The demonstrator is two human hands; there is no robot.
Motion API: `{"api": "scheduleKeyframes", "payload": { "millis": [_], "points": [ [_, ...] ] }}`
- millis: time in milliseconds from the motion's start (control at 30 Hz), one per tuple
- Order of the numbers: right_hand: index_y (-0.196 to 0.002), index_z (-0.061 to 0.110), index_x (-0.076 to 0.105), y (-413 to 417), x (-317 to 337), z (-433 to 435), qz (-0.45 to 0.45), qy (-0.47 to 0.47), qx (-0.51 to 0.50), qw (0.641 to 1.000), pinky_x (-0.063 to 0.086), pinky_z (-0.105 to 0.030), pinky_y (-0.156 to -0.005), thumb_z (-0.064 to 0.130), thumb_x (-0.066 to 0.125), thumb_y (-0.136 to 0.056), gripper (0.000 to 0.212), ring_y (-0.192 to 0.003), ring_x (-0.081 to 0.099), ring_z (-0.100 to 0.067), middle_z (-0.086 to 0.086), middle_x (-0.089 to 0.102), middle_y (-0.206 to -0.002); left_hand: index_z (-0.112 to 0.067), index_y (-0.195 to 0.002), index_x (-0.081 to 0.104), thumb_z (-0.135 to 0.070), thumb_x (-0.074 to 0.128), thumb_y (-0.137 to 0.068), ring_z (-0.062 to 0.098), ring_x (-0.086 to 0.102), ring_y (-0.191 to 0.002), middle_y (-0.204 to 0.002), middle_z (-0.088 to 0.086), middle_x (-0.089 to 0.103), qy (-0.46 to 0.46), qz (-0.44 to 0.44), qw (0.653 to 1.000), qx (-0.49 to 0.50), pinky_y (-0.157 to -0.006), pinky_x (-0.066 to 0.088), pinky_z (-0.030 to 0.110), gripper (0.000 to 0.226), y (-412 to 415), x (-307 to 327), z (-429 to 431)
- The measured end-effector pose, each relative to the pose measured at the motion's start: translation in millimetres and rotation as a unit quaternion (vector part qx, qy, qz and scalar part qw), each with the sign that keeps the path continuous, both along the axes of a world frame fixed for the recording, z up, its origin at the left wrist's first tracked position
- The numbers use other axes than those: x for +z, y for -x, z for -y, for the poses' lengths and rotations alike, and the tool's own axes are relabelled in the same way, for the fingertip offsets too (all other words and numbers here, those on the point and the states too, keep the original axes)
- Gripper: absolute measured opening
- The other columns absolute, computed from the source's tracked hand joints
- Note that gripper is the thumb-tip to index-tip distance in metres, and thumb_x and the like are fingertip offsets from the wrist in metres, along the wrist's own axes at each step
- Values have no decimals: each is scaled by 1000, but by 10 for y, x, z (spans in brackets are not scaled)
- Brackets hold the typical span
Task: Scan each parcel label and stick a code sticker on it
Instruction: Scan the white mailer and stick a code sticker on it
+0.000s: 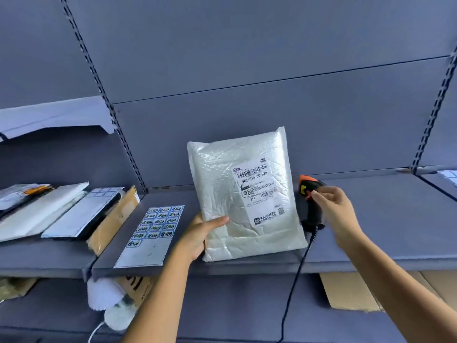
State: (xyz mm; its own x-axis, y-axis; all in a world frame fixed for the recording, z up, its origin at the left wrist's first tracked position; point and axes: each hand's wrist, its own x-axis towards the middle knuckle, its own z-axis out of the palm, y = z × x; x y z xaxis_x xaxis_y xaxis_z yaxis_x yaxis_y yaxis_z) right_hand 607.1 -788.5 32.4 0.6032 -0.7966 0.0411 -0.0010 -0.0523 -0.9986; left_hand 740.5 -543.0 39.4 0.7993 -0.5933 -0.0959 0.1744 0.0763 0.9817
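Observation:
A white bubble-mailer parcel (222, 184) stands tilted on the grey shelf (390, 233), its printed label (259, 191) facing me. My left hand (197, 233) grips its lower left edge, thumb on the front. Just behind the parcel's right edge stands a black scanner with an orange head (309, 186). My right hand (338, 214) is blurred, with its fingertips at the scanner's head. The scanner's handle is free of the hand. A sheet of code stickers (153, 231) lies flat on the shelf to the left of the parcel.
Several flat parcels and a cardboard piece (49, 214) lean in a pile on the shelf at left. The scanner's black cable (296, 280) hangs over the shelf's front edge. Cardboard (351, 293) and white bags (106, 295) sit on the level below.

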Motion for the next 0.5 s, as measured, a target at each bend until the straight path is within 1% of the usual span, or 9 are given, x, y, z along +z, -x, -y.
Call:
{"api": "scheduleKeyframes", "payload": {
  "millis": [67, 100, 167, 200, 267, 300, 333, 433, 500],
  "points": [
    [-82, 12, 48, -79, -138, 29, -68, 24, -77, 994, 29, -29, -55, 24, 62, -87, 19, -67, 43, -22, -3, 49, -74, -11, -91, 61, 10, 60, -82, 13, 71, -68, -73, 2, 74, 11, -8, 1000, -1, -60, 58, 25, 23, -234, -38, -15],
    [-72, 12, 39, -125, -189, 41, -90, 39, -93, 991, 21, -29, -53, 22, 61, -85, 28, -59, 31, -22, -5, 37, -65, -11, -90, 62, 10, 60, -82, 14, 71, -67, -73, 2, 74, 18, -13, 1000, -3, -60, 58, 26, 22, -335, -59, -7],
    [-67, 15, 29, -208, -211, 77, -124, 43, -122, 984, 17, -29, -50, 25, 64, -83, 39, -54, 25, -22, -7, 30, -63, -11, -90, 62, 10, 60, -82, 15, 71, -68, -74, 3, 74, 30, -19, 999, -5, -62, 59, 28, 23, -491, -83, 12],
    [-70, 13, 34, -256, -194, 95, -151, 33, -130, 979, 22, -28, -48, 31, 67, -81, 39, -54, 33, -23, -9, 38, -68, -10, -91, 62, 10, 60, -81, 16, 71, -68, -74, 4, 74, 31, -19, 999, -9, -63, 59, 29, 22, -564, -107, 22],
    [-92, 4, 46, -341, -198, 107, -229, 32, -124, 965, 35, -30, -58, 40, 72, -76, 47, -78, 55, -31, -16, 51, -92, -9, -92, 63, 9, 62, -80, 16, 71, -70, -75, 4, 74, 22, -17, 999, -21, -63, 58, 28, 21, -674, -143, 53],
    [-103, 0, 46, -359, -211, 100, -270, 36, -116, 955, 37, -31, -64, 41, 73, -75, 56, -91, 56, -34, -17, 52, -101, -10, -92, 63, 8, 64, -79, 15, 71, -70, -75, 3, 74, 16, -15, 999, -24, -65, 58, 28, 22, -724, -162, 72],
    [-108, -3, 46, -378, -230, 100, -297, 53, -106, 948, 37, -31, -66, 38, 74, -76, 59, -96, 55, -35, -17, 52, -103, -10, -93, 63, 6, 67, -77, 15, 71, -71, -76, 2, 74, 13, -13, 999, -26, -67, 57, 29, 23, -780, -187, 93],
    [-93, -5, 56, -423, -227, 85, -300, 56, -91, 948, 40, -33, -57, 25, 73, -77, 38, -73, 55, -29, -13, 56, -79, -10, -103, 62, -5, 79, -62, 18, 71, -78, -83, 4, 75, 19, -22, 999, -33, -75, 55, 34, 45, -899, -274, 145],
    [-84, -4, 57, -443, -192, 45, -202, -22, -95, 974, 46, -39, -59, 11, 68, -76, 20, -59, 54, -28, -14, 56, -66, -10, -108, 61, -11, 78, -57, 20, 71, -82, -88, 6, 74, 22, -25, 999, -33, -76, 55, 35, 54, -944, -325, 177]
  ]
}}
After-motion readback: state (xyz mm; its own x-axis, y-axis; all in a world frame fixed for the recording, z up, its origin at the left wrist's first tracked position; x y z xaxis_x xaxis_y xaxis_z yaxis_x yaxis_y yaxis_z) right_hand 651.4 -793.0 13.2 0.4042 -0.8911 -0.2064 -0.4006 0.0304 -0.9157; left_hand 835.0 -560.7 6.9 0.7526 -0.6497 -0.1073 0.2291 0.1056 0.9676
